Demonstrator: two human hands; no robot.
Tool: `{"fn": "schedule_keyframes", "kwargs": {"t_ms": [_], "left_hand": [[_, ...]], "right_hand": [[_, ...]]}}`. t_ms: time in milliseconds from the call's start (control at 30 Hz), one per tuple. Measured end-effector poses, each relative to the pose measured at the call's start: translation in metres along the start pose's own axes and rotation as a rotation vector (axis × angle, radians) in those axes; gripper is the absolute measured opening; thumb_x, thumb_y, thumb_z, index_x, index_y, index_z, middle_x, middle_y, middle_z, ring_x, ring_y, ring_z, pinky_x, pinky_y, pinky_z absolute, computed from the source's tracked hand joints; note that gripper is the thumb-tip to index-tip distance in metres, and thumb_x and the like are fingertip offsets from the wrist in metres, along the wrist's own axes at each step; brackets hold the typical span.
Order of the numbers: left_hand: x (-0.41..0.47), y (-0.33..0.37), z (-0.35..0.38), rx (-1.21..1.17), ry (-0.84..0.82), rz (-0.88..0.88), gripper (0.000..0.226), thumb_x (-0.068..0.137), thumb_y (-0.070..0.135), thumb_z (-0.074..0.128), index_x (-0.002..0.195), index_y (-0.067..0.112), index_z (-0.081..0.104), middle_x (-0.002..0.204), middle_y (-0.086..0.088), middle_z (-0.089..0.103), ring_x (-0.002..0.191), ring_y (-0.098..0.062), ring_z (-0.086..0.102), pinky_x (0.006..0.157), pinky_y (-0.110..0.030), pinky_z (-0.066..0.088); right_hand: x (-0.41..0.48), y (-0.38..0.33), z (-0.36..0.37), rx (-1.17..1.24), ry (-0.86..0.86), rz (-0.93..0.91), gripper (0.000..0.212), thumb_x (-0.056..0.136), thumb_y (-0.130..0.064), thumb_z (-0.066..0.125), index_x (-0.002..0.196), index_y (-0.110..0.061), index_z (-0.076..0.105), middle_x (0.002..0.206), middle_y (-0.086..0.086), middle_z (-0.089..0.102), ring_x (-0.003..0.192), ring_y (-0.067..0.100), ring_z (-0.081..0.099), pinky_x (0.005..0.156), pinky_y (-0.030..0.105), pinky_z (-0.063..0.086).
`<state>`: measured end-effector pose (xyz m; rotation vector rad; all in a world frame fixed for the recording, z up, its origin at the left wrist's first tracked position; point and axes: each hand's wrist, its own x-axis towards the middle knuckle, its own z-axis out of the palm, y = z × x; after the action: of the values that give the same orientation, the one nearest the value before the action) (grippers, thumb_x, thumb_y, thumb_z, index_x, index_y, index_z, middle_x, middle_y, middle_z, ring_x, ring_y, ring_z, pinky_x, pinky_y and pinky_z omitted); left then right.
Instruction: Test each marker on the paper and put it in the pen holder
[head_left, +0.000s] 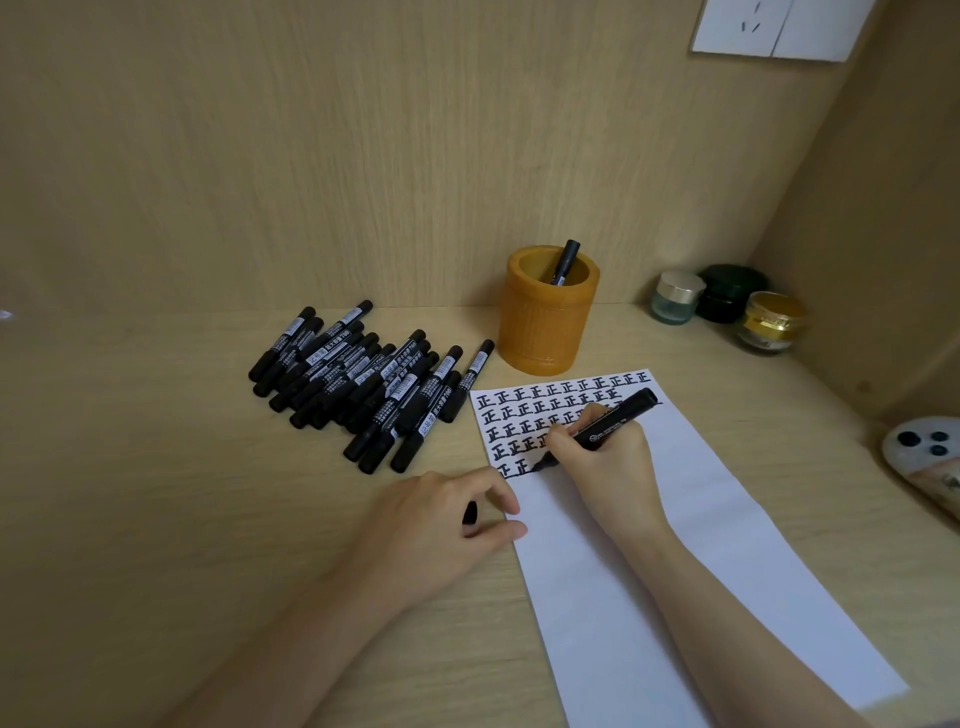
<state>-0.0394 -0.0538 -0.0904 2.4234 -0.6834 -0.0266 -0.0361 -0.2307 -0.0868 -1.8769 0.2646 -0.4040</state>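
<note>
My right hand (605, 467) grips a black marker (615, 418) with its tip pressed on the white paper (691, 561), at the end of the lowest row of black characters. My left hand (441, 525) rests at the paper's left edge, its fingers closed around a small black marker cap (470, 513). A pile of several black markers (363, 384) lies on the desk to the left of the paper. The orange pen holder (545, 327) stands behind the paper against the back wall, with one black marker (565, 262) leaning inside it.
Three small jars stand in the back right corner: a glass one (675, 297), a dark green one (730, 293) and a gold-lidded one (769, 322). A phone (922, 447) lies at the right edge. Wooden walls close the desk at back and right.
</note>
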Motion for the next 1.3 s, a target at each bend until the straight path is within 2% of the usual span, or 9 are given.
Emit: {"fn": "schedule_keyframes", "kwargs": {"t_ms": [200,333,467,567,700,900,1067,1233,1300], "left_hand": [[-0.001,0.001,-0.001,-0.006,-0.005,0.014,0.020,0.079,0.053,0.063,0.090,0.037,0.061,0.049,0.010,0.047,0.056,0.001,0.050,0.052,-0.013,0.031],[-0.003,0.000,-0.002,-0.205,0.004,0.045,0.007,0.088,0.033,0.057,0.095,0.035,0.056,0.065,0.016,0.052,0.057,-0.004,0.048,0.057,-0.017,0.041],[-0.004,-0.002,-0.003,-0.453,-0.020,0.045,0.026,0.097,0.019,0.036,0.115,0.034,0.047,0.091,0.016,0.056,0.086,-0.007,0.055,0.081,-0.017,0.044],[-0.002,0.000,-0.003,-0.568,-0.035,0.021,0.032,0.095,0.009,0.049,0.120,0.028,0.044,0.098,0.015,0.064,0.097,-0.006,0.059,0.090,-0.020,0.043],[0.000,0.004,-0.007,-0.696,0.006,-0.029,0.039,0.078,0.004,0.071,0.108,0.015,0.049,0.092,0.004,0.074,0.091,-0.008,0.067,0.085,-0.020,0.049],[0.002,0.003,-0.006,-0.722,0.049,-0.068,0.030,0.072,0.006,0.076,0.093,0.010,0.055,0.087,0.005,0.075,0.090,-0.008,0.069,0.085,-0.027,0.052],[0.002,0.002,-0.003,-0.721,0.073,-0.043,0.024,0.071,0.015,0.077,0.088,0.015,0.061,0.088,0.005,0.075,0.090,-0.010,0.069,0.086,-0.031,0.052],[0.001,0.001,0.002,-0.794,0.149,-0.043,0.024,0.067,0.028,0.072,0.083,0.015,0.059,0.087,-0.002,0.074,0.081,-0.024,0.069,0.065,-0.023,0.050],[0.001,0.003,0.003,-0.814,0.155,-0.037,0.019,0.072,0.021,0.071,0.083,0.014,0.058,0.083,-0.003,0.074,0.072,-0.018,0.067,0.063,-0.021,0.049]], "right_hand": [[0.000,0.001,-0.001,0.008,0.016,0.008,0.022,0.082,-0.008,0.064,0.070,0.007,0.054,0.061,0.011,0.059,0.054,0.010,0.046,0.049,0.018,0.036],[0.003,0.000,-0.006,0.233,0.024,0.058,0.030,0.086,-0.016,0.070,0.061,-0.015,0.053,0.047,-0.005,0.049,0.046,0.008,0.042,0.049,0.017,0.035],[0.004,-0.008,-0.012,0.493,-0.011,0.151,0.030,0.089,-0.033,0.065,0.069,-0.014,0.052,0.052,0.002,0.045,0.044,0.011,0.039,0.042,0.018,0.030],[0.005,-0.010,-0.016,0.675,-0.090,0.216,0.029,0.093,-0.035,0.055,0.076,-0.010,0.054,0.050,0.003,0.042,0.041,0.013,0.035,0.040,0.021,0.026],[-0.001,-0.013,-0.015,0.660,-0.195,0.107,0.026,0.092,-0.021,0.057,0.072,-0.010,0.046,0.049,0.004,0.040,0.041,0.014,0.032,0.039,0.019,0.027],[-0.004,-0.016,-0.011,0.585,-0.168,0.069,0.034,0.090,-0.010,0.061,0.063,-0.014,0.040,0.046,-0.004,0.037,0.041,0.010,0.029,0.040,0.018,0.025],[-0.010,-0.016,-0.007,0.428,-0.258,-0.025,0.030,0.087,-0.014,0.066,0.063,-0.009,0.049,0.044,0.004,0.042,0.040,0.013,0.036,0.041,0.019,0.030],[-0.015,-0.021,-0.003,0.446,-0.277,-0.069,0.025,0.073,-0.020,0.074,0.057,-0.012,0.056,0.044,0.010,0.050,0.035,0.015,0.038,0.040,0.020,0.035],[-0.015,-0.021,-0.002,0.464,-0.259,-0.083,0.027,0.075,-0.018,0.073,0.056,-0.010,0.054,0.042,0.010,0.049,0.034,0.015,0.037,0.039,0.021,0.034]]}}
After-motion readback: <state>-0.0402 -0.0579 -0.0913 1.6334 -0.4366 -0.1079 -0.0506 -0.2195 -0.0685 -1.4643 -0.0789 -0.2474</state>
